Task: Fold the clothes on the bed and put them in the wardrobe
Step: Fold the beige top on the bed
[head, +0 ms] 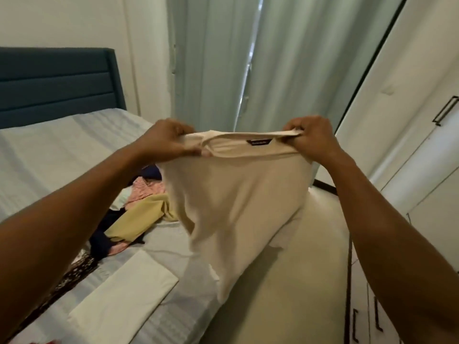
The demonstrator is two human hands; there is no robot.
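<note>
Reaching up from the two lower corners of the frame, the left forearm (74, 214) and the right forearm (387, 219) met at a cream garment (236, 194) held in the air at the centre. The left hand (171, 141) gripped one end of its top edge with curled fingers, and the right hand (313, 137) pinched the other end in the same way, so the edge was stretched between them with a small dark label (257, 142) showing at its middle. The cloth hung loose below, over the edge of the bed (49, 150) and the pale floor (285, 281). Left of centre on the bed lay a pile of clothes (139, 207) in yellow, pink and dark blue, and at the lower left a folded white cloth (124, 294) beside a black-and-white patterned cloth (74, 269). A blue headboard (57, 83) stood at the upper left, pale curtains (285, 70) at the top centre, and the white wardrobe (409, 120) with a black handle (445, 110) along the right.
</note>
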